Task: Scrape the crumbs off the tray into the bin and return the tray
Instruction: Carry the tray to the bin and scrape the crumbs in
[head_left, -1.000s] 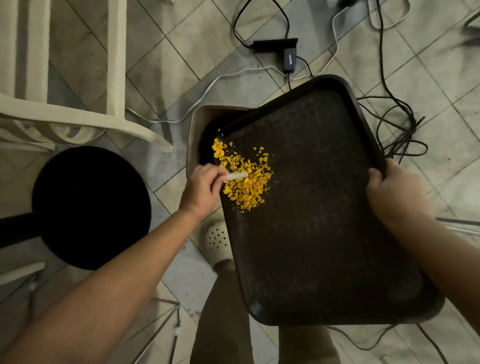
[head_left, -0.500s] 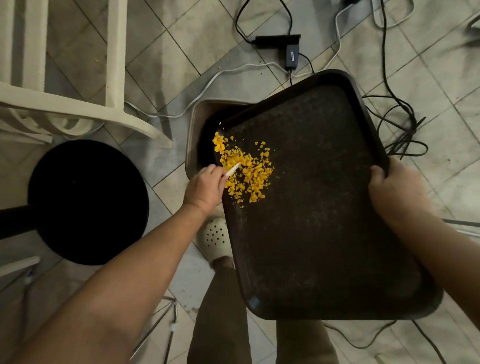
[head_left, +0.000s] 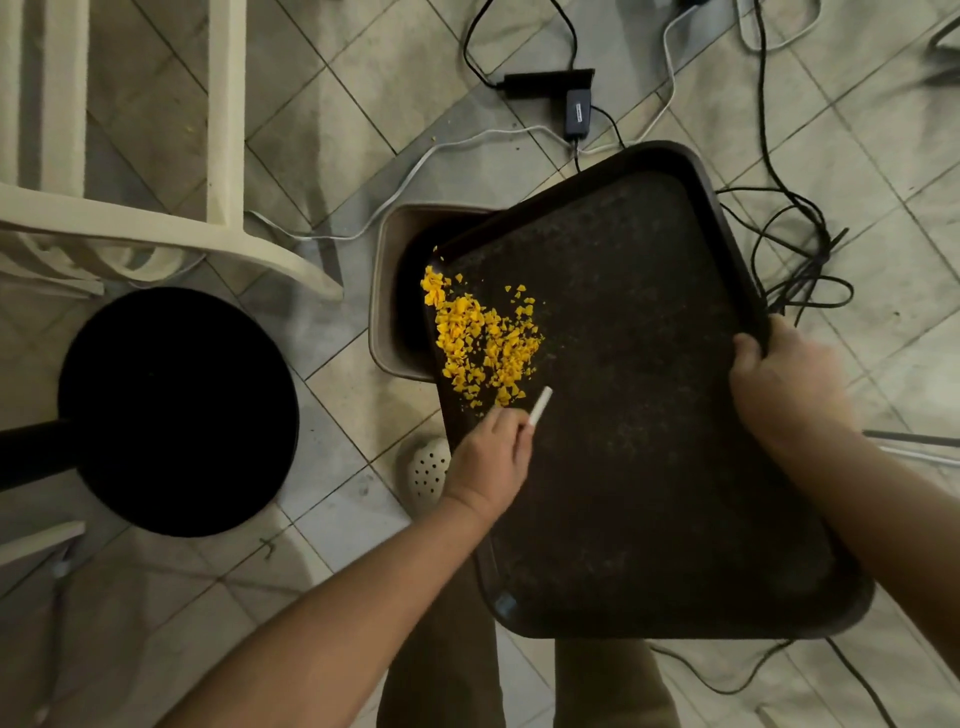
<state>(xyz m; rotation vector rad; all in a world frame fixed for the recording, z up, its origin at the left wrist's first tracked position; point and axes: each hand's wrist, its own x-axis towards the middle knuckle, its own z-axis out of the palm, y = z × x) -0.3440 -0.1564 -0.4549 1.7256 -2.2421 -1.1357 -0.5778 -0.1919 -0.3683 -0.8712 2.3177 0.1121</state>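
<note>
Tray (head_left: 649, 415): centre-right of frame, upper-left corner over bin (head_left: 387, 291) | crumbs (head_left: 480, 338): heaped by that corner | left hand (head_left: 493, 457): fingers pinching white scraper (head_left: 540, 408) just below crumbs | right hand (head_left: 784, 384): fingers gripping tray's right rim

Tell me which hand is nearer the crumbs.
Left. The left hand holds a white scraper just below the crumbs; the right hand grips the tray rim, far across.

Dim, warm, yellowish light with soft shadows and no glare. The round black stool seat (head_left: 176, 410) at left loses all detail. Wide-angle bending curves the frame's edges; forearms at the bottom look soft.
</note>
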